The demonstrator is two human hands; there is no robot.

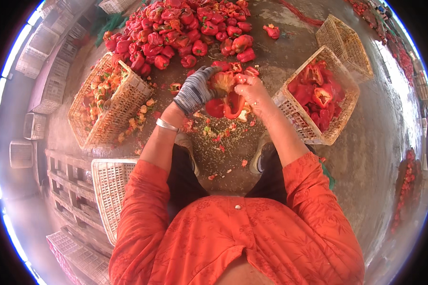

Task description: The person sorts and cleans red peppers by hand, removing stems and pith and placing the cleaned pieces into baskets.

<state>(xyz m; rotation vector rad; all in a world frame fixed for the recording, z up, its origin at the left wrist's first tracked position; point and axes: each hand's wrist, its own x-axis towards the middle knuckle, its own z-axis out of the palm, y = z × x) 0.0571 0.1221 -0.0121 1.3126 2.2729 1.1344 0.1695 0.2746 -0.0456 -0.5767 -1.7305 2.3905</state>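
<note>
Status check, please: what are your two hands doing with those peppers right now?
Left hand, gloved, grips split red pepper. Right hand, bare, pulls at it. Cut-pepper basket alongside; nothing blocking.

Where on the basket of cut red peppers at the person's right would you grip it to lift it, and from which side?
Grip the basket of cut peppers by its top rim, at two opposite sides, coming from above. Its woven walls slope and the opening faces up, so the rim is probably the firmest hold. The right hand is the nearer one; the gloved left hand is on a pepper.

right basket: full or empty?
Part full. The right basket holds cut red pepper pieces piled over its floor, but its rim and inner walls still show above them.
</note>
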